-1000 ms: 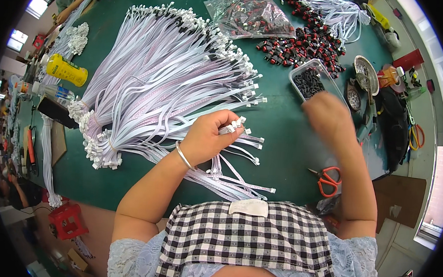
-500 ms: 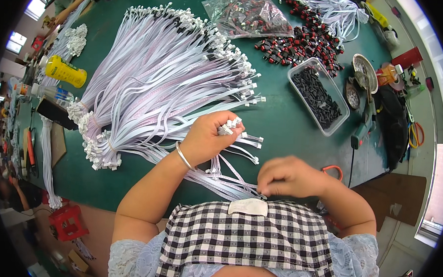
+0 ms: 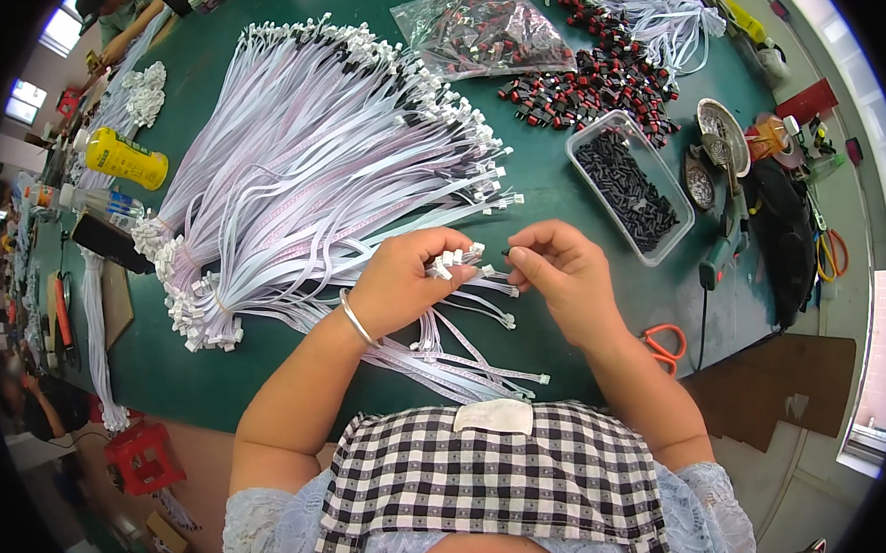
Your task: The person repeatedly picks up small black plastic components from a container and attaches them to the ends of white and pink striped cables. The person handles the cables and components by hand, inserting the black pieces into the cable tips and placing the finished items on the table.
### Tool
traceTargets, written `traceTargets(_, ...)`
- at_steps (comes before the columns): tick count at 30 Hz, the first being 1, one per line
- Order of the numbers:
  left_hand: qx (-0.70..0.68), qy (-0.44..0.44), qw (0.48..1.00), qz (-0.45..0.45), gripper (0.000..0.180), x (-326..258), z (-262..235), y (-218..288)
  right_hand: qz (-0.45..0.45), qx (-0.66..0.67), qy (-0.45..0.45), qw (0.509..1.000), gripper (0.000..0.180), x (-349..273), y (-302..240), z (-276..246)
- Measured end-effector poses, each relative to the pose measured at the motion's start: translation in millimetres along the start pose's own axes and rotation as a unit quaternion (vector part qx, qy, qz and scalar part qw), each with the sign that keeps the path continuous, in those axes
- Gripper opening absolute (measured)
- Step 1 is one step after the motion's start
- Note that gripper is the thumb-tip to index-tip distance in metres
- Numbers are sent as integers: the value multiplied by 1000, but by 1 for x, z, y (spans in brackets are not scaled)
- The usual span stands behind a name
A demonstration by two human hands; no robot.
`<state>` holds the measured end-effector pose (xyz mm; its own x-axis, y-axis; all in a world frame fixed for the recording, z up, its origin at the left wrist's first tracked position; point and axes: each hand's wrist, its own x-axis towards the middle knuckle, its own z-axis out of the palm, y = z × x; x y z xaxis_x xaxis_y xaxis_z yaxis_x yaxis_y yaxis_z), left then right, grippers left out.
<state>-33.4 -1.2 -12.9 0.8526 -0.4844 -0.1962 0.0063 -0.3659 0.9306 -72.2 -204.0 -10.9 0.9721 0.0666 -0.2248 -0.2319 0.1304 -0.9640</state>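
Note:
My left hand (image 3: 403, 279), a metal bangle at its wrist, is closed around several white connectors (image 3: 454, 261) on the ends of flat white cables. Just to its right, my right hand (image 3: 568, 283) pinches a small black sleeve (image 3: 505, 251) between thumb and forefinger, close to the connectors but seemingly apart from them. Below the hands, several loose cables (image 3: 458, 375) run to the table's near edge. A large fan of white and pinkish flat cables (image 3: 309, 159) spreads to the left, white connectors at both ends.
Black sleeves fill a clear plastic tray (image 3: 678, 236) on the right. Behind it lie red-and-black parts (image 3: 613, 95) and a bag of parts (image 3: 486, 33). Orange-handled scissors (image 3: 666, 350) lie near the right edge. A yellow bottle (image 3: 126, 158) is at left; another person (image 3: 127, 5) sits far left.
My right hand has risen from the table's near edge to beside the left hand, and a black sleeve now shows at its fingertips. The left hand keeps its hold on the connectors.

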Motion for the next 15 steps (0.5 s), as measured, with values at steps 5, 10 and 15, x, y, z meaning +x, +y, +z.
traceTargets(5,28,-20,999,3,18,1,-3,2,-4,-38,3,999,12,1,9,1)
traceTargets(10,21,-13,999,23,15,1,1,1,-23,-78,-7,997,11,4,9,4)
traceTargets(15,28,-12,999,15,14,1,0,3,-36,-122,-21,992,10,3,5,4)
